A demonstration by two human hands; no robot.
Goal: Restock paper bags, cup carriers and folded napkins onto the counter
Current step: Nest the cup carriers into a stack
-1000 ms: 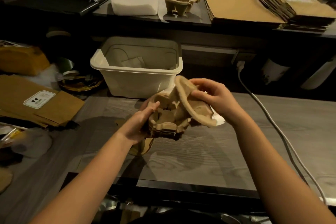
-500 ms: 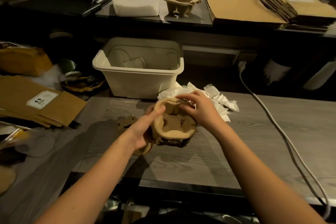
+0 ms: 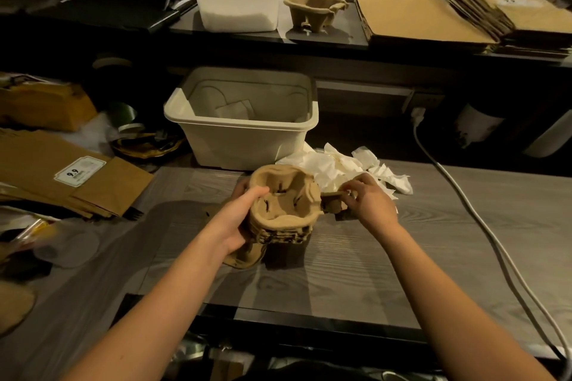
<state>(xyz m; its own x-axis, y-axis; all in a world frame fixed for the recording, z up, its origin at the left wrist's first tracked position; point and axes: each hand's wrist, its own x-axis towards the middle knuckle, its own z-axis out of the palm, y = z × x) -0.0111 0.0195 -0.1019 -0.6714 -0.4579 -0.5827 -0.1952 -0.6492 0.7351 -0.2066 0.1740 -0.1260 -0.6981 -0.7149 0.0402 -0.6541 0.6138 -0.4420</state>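
Head view: the left hand (image 3: 236, 223) wraps its grip round a stack of cup carriers (image 3: 283, 206) over the table (image 3: 356, 275), near crumpled napkins (image 3: 337, 164). The right hand (image 3: 370, 202) pinches a cardboard piece (image 3: 331, 203) beside the stack.

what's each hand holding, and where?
Left hand grips the cup carrier stack by its left rim. Right hand pinches a brown tab at the stack's right edge.

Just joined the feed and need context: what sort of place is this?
Likely behind a café or takeaway counter: kraft paper bags stacked on the upper counter, a stack of pulp cup carriers in the left hand, white napkins heaped on the worktop.
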